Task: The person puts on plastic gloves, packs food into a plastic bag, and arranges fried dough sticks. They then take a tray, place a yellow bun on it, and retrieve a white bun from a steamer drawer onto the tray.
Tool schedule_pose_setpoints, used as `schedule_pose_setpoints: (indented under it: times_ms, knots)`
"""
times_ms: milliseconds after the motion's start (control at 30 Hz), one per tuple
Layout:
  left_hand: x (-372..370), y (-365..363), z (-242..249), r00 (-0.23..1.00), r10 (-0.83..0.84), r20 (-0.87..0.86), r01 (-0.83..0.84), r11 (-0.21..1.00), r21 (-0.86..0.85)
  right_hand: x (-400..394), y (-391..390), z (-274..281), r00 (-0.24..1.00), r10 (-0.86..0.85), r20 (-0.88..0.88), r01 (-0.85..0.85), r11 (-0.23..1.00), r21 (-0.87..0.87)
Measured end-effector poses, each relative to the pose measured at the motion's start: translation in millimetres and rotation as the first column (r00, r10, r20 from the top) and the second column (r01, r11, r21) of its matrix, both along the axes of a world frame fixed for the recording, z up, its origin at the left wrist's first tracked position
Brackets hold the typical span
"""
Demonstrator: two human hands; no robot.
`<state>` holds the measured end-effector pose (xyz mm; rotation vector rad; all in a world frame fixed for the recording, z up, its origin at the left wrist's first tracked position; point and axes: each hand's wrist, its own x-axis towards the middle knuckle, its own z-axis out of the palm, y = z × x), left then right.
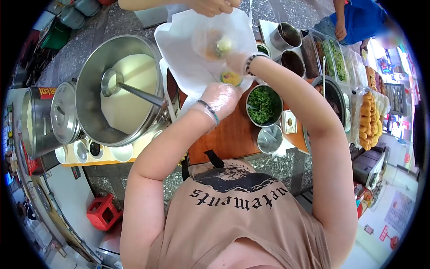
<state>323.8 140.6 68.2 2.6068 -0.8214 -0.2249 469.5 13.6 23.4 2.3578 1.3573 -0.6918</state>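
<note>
A white plastic bag [179,42] spreads over the counter in front of me, with a clear round container [197,45] of pale and orange food in it. My left hand [219,99], in a thin clear glove, is closed on the near edge of the bag. My right hand [238,62], also gloved, is at the bag's right side, its fingers curled against the plastic and partly blurred. Between my hands shows a small round item with yellow contents [230,78]. Another person's hand [215,6] is at the far edge of the bag.
To the left stands a large steel pot [89,107] of creamy white liquid with a ladle [139,92]. On the right are a bowl of chopped greens [264,105], steel pots [286,36], topping trays [333,60] and fried dough sticks [371,119]. A person in blue [360,20] stands beyond.
</note>
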Motion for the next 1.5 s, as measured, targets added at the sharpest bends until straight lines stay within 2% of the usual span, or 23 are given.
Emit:
schedule_pose_setpoints:
  times_ms: [67, 233, 367, 433, 567, 600, 633, 667, 733, 767, 833, 933, 1067, 1133, 1300, 1400, 1467, 1500]
  knots:
    - [2, 2, -1, 1.000, -0.004, 0.025, 0.003, 1.000, 0.029, -2, 1, -5, 0.999, -0.038, -0.013, 0.037, 0.998, -0.053]
    - [10, 13, -8, 0.988, 0.033, 0.152, -0.030, 0.999, -0.018, 4, 3, -5, 0.995, -0.099, -0.008, 0.098, 0.991, -0.085]
    - [-1, 8, -5, 0.998, -0.018, 0.053, 0.015, 0.998, 0.054, 8, 5, 8, 0.986, -0.165, -0.033, 0.161, 0.983, -0.093]
    - [-5, 15, -9, 0.996, -0.044, 0.072, 0.030, 0.982, 0.186, 7, 5, 22, 0.969, -0.221, -0.108, 0.207, 0.970, -0.127]
    - [-10, 29, -9, 0.998, -0.045, 0.049, 0.036, 0.986, 0.166, -1, 12, 73, 0.870, -0.370, -0.324, 0.326, 0.927, -0.184]
    - [-9, 28, -9, 0.999, -0.046, 0.018, 0.041, 0.972, 0.229, -1, 14, 64, 0.902, -0.316, -0.295, 0.275, 0.946, -0.170]
    - [-8, 28, -9, 0.999, -0.044, -0.014, 0.046, 0.955, 0.292, 13, 4, 13, 0.970, -0.120, -0.213, 0.060, 0.962, -0.267]
    - [-6, 27, -9, 0.999, -0.044, -0.014, 0.046, 0.954, 0.295, 27, -6, -32, 0.984, 0.094, -0.151, -0.145, 0.916, -0.374]
    - [-3, 23, -9, 1.000, -0.009, 0.005, 0.007, 0.964, 0.266, 24, -1, -22, 0.996, -0.038, -0.076, 0.017, 0.966, -0.259]
    - [-4, 22, -8, 1.000, -0.012, 0.006, 0.010, 0.964, 0.265, 23, 2, -17, 0.997, -0.058, -0.052, 0.045, 0.975, -0.219]
    - [-1, 23, -5, 0.998, 0.061, 0.015, -0.062, 0.989, 0.135, 25, 6, -9, 0.996, -0.084, -0.013, 0.081, 0.983, -0.166]
    - [2, 25, -9, 1.000, 0.014, -0.017, -0.011, 0.977, 0.212, 27, 6, -4, 0.993, -0.118, 0.008, 0.118, 0.985, -0.123]
    - [5, 20, -10, 0.998, 0.064, -0.022, -0.057, 0.971, 0.233, 25, 0, 0, 0.988, -0.153, 0.025, 0.155, 0.979, -0.135]
    - [5, 22, -8, 0.995, 0.091, 0.042, -0.095, 0.987, 0.126, 23, -3, 1, 0.987, -0.158, 0.022, 0.159, 0.974, -0.161]
    - [19, 29, -12, 0.996, 0.062, 0.069, -0.075, 0.977, 0.201, 19, -10, 0, 0.985, -0.172, 0.012, 0.171, 0.961, -0.216]
    - [18, 28, -10, 0.991, 0.082, 0.108, -0.103, 0.972, 0.210, 23, -11, -14, 0.993, -0.118, 0.007, 0.117, 0.973, -0.200]
    - [19, 29, -11, 0.988, 0.087, 0.130, -0.114, 0.970, 0.215, 23, -9, -10, 0.999, -0.037, 0.026, 0.042, 0.965, -0.257]
    - [20, 29, -14, 0.981, 0.117, 0.154, -0.142, 0.976, 0.167, 24, -9, -9, 0.999, -0.046, 0.028, 0.052, 0.965, -0.257]
